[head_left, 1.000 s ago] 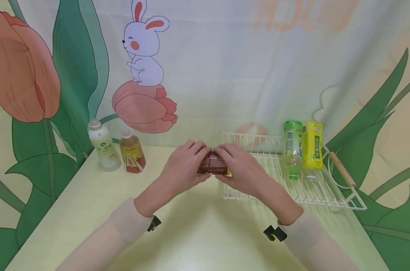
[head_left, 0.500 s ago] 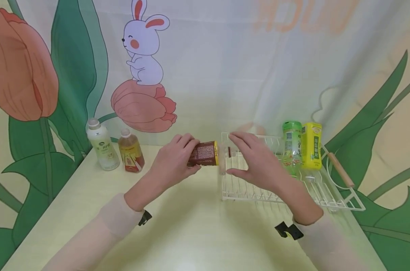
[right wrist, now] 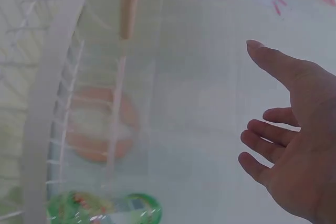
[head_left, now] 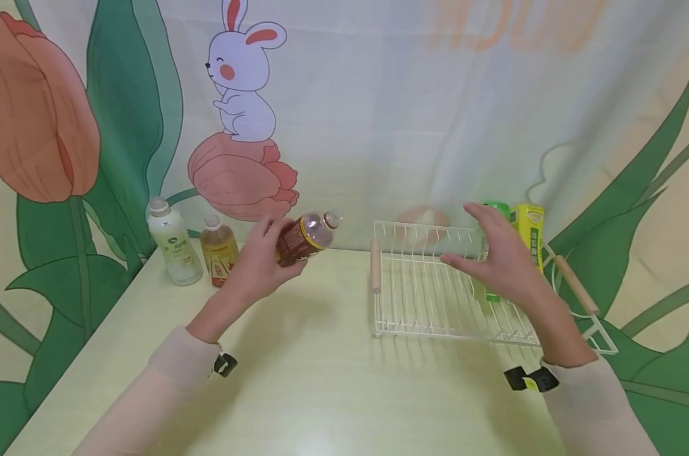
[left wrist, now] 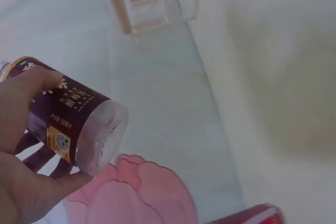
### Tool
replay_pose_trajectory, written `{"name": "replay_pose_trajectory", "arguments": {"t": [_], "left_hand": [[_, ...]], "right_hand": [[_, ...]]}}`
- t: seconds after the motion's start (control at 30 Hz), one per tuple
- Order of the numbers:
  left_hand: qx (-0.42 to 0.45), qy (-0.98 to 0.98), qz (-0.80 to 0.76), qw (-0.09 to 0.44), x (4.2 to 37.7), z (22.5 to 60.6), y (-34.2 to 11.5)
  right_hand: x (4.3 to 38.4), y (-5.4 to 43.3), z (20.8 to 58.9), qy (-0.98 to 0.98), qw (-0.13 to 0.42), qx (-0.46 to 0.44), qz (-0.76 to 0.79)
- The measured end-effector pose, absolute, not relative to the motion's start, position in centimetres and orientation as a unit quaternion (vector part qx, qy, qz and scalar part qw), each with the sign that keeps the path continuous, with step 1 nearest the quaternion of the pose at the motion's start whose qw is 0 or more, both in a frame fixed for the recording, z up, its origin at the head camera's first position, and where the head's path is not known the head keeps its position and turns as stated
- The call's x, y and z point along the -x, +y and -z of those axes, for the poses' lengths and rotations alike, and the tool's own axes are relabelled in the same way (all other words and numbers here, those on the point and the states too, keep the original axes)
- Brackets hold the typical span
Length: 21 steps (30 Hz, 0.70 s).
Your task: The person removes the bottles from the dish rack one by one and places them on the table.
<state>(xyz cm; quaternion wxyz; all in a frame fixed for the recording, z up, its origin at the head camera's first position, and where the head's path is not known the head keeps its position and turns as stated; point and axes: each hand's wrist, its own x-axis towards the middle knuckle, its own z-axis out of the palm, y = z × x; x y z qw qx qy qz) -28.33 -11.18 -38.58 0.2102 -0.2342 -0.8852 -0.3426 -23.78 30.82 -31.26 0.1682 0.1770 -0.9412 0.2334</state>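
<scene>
My left hand (head_left: 260, 256) grips a dark brown-labelled plastic drink bottle (head_left: 299, 242) round its body, above the table's left half. The bottle is tilted, its capped neck pointing up and to the right. In the left wrist view, thumb and fingers wrap the label of the bottle (left wrist: 73, 106), with its clear base toward the camera. My right hand (head_left: 501, 259) holds nothing and hovers over the white wire rack (head_left: 430, 291), thumb and fingers spread apart. It partly covers the green bottle (head_left: 493, 296) and the yellow bottle (head_left: 529, 228) on the rack.
At the table's back left stand a pale green-white bottle (head_left: 176, 247) and an amber drink bottle (head_left: 216, 250), the latter just behind my left hand. Wooden handles (head_left: 575, 285) flank the rack on both sides. A printed curtain (head_left: 379, 126) hangs behind the table.
Both hands held the brown-labelled bottle at first. The right hand let go and moved right over the rack. The left hand carried the bottle left and turned its neck upward.
</scene>
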Motion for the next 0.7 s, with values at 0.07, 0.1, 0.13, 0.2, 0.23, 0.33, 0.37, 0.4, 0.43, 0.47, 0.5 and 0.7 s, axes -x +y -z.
{"name": "replay_pose_trajectory", "arguments": {"t": [0.07,0.1,0.13,0.2,0.23,0.33,0.37,0.4,0.43,0.47,0.5,0.7], "left_hand": [[0.22,-0.876,0.374,0.21,28.8,39.3,-12.1],[0.213,-0.872,0.387,0.211,29.0,39.6,-12.6],[0.207,-0.867,0.4,0.215,29.2,40.0,-13.0],[0.193,-0.859,0.417,0.225,29.6,40.5,-14.0],[0.185,-0.857,0.423,0.228,29.8,40.7,-14.4],[0.164,-0.856,0.429,0.235,30.3,41.2,-15.4],[0.156,-0.859,0.428,0.235,30.4,41.5,-15.5],[0.149,-0.861,0.427,0.234,30.6,41.8,-15.7],[0.141,-0.863,0.426,0.232,30.8,42.1,-15.8],[0.134,-0.864,0.427,0.23,30.9,42.5,-15.9],[0.126,-0.865,0.428,0.229,31.0,42.8,-16.0],[0.078,-0.874,0.427,0.217,31.0,44.2,-17.0]], "right_hand": [[24.4,31.8,31.9,-0.943,0.163,-0.164,-0.24],[24.7,32.3,32.3,-0.943,0.161,-0.156,-0.244],[25.0,32.8,32.7,-0.943,0.163,-0.151,-0.25],[25.7,33.7,33.5,-0.94,0.172,-0.139,-0.259],[26.0,34.2,34.0,-0.939,0.174,-0.131,-0.265],[26.6,35.6,35.3,-0.936,0.18,-0.098,-0.287],[26.6,36.0,35.8,-0.935,0.182,-0.084,-0.294],[26.7,36.4,36.2,-0.933,0.182,-0.07,-0.302],[26.7,36.8,36.6,-0.931,0.184,-0.059,-0.309],[26.7,37.2,37.0,-0.93,0.183,-0.048,-0.315],[26.7,37.5,37.3,-0.929,0.18,-0.038,-0.321],[27.4,38.6,38.8,-0.935,0.148,-0.014,-0.323]]}}
